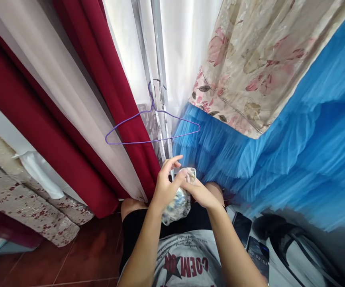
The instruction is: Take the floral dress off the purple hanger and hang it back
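Both my hands meet in front of my knees on a small piece of thin patterned cloth (177,205), pale with blue and green marks, which hangs down between them. My left hand (165,187) pinches its upper edge with thumb and lower fingers while the index finger sticks out. My right hand (199,193) grips the cloth's top (190,173) from the right, fingers closed on it. Above the hands an empty purple wire hanger (153,127) hangs on the window frame.
Dark red and white curtains (79,99) hang at left. A floral fabric (259,67) and a blue pleated tulle skirt (295,159) fill the right. Two phones (250,239) and a bag (298,251) lie at lower right. Red floor tiles (85,255) show at lower left.
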### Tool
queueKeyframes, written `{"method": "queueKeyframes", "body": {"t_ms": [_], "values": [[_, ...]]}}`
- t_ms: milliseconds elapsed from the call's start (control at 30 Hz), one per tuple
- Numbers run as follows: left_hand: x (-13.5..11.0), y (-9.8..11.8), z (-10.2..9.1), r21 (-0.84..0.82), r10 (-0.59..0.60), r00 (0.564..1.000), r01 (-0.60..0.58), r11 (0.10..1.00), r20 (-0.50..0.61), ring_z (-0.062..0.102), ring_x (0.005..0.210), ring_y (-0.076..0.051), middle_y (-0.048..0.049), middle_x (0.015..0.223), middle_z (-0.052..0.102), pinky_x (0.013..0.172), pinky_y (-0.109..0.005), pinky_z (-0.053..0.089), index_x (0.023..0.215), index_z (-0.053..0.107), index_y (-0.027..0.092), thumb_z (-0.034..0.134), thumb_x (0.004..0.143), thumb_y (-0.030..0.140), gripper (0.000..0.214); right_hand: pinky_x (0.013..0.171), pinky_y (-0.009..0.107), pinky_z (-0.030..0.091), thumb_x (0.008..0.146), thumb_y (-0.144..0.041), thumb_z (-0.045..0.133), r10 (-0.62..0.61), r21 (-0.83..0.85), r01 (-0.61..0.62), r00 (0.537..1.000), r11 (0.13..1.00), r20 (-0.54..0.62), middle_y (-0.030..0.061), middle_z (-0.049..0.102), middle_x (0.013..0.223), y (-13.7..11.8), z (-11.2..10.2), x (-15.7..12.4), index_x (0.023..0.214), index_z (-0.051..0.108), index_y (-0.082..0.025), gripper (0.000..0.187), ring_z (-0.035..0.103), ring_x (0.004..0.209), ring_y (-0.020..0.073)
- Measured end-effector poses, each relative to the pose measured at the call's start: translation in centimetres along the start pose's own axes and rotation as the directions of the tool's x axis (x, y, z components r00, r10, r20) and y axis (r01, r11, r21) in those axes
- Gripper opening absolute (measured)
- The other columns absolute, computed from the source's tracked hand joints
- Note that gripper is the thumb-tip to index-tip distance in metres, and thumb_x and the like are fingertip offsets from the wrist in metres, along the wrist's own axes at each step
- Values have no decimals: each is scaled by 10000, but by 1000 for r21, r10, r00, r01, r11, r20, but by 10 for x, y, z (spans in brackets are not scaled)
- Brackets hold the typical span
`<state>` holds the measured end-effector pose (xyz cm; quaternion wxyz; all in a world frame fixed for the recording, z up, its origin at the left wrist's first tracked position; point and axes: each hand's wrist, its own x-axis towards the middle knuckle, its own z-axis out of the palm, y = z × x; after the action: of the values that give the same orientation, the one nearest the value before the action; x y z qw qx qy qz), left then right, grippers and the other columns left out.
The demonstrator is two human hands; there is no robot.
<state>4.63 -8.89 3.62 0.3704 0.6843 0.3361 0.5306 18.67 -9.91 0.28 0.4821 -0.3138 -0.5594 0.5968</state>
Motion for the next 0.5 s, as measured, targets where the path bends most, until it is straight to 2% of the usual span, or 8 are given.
{"method": "queueKeyframes", "body": {"t_ms": [67,133,167,200,233,300,367,500], "values": [[-1,-11,-14,-75,-101,966,122,990,238,615,1222,-274,-117,1265,677,1105,-405,451,1427,586,232,586,981,520,531,872,341,551,850,-459,753,76,41,-78,996,996,42,39,728,955,-10,-6,-7,1096,712,-231,338,676,907,211],[-9,-29,-25,-81,-212,831,293,953,513,650,1146,-296,-125,1206,713,1017,-400,504,1313,671,186,589,952,597,554,783,316,551,778,-414,818,112,-4,-113,989,994,101,36,732,894,-21,-22,-14,989,736,-204,309,664,811,196],[-16,-38,-29,-38,-270,762,360,932,589,667,1088,-294,-120,1164,731,965,-386,522,1237,707,166,620,928,605,544,738,307,545,743,-383,838,117,-45,-113,987,993,111,37,734,863,-26,-33,-16,936,745,-191,287,655,769,192],[-24,-46,-30,27,-330,715,400,916,616,676,1033,-284,-108,1121,744,912,-363,531,1170,727,153,664,901,584,512,688,298,534,708,-351,847,119,-83,-111,988,990,99,38,733,822,-32,-45,-16,881,751,-181,261,645,720,188],[-34,-53,-30,105,-384,694,410,906,609,678,978,-267,-91,1072,752,854,-334,530,1116,735,145,701,880,540,461,632,290,517,673,-320,845,118,-112,-111,991,988,62,37,728,770,-38,-59,-15,823,754,-174,228,631,667,184],[-52,-61,-28,281,-445,710,345,895,546,664,867,-230,-60,969,751,751,-289,498,1016,732,144,699,882,439,325,540,278,471,601,-267,807,99,-141,-108,993,984,-68,34,699,658,-49,-88,-5,706,743,-170,157,595,568,176],[-64,-61,-26,435,-433,772,227,871,465,633,766,-207,-44,851,725,673,-279,446,895,709,154,613,924,367,235,483,277,424,538,-249,738,45,-162,-82,974,983,-222,36,655,575,-63,-116,18,603,703,-172,106,556,506,172],[-48,-46,-24,523,-315,892,110,845,323,605,727,-201,-40,779,671,672,-290,409,833,647,189,500,934,236,185,426,271,313,534,-304,648,-189,-348,23,871,937,-453,-16,445,445,-95,-155,93,447,486,-211,206,376,436,119]]}}
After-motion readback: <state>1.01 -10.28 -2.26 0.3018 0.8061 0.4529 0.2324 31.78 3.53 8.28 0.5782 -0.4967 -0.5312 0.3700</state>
